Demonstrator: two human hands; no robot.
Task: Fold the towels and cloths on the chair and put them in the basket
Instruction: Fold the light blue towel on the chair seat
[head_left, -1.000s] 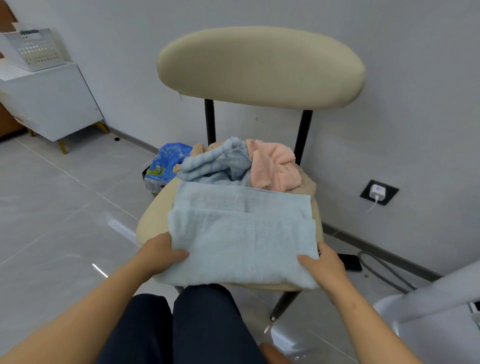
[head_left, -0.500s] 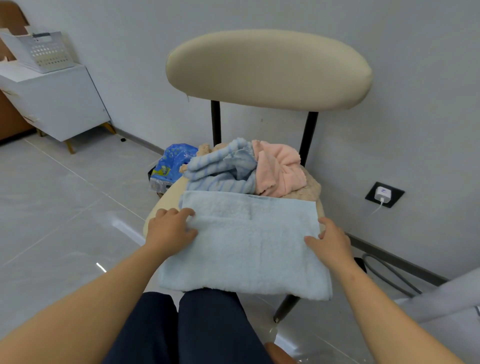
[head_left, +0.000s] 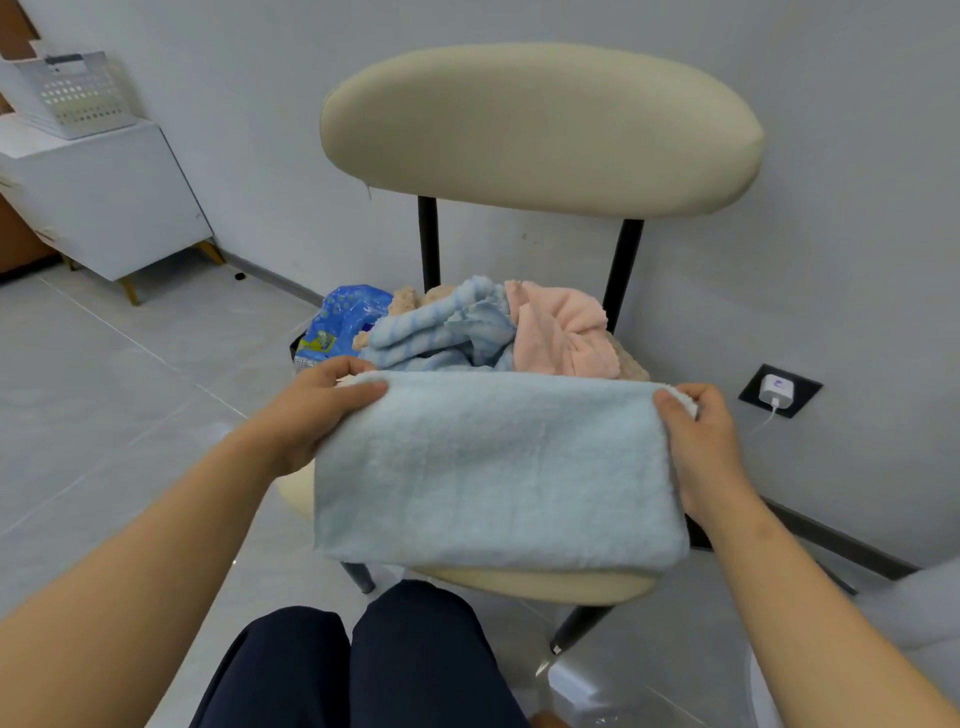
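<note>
Now both hands are gripping the folded light-blue towel (head_left: 493, 467) over the chair seat (head_left: 540, 584): left hand (head_left: 317, 410) pinching its left corner, right hand (head_left: 701, 441) its right.

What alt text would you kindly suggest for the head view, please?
A left hand and right hand grip the far corners of a folded blue towel on a beige chair. A striped cloth and a pink cloth lie bunched behind it.

a white cabinet (head_left: 104, 208) on slanted wooden legs stands far left against the grey wall (head_left: 260, 130). a blue plastic bag (head_left: 345, 317) sits low near the wall. a white charger (head_left: 776, 391) is plugged into a black socket (head_left: 808, 387).
</note>
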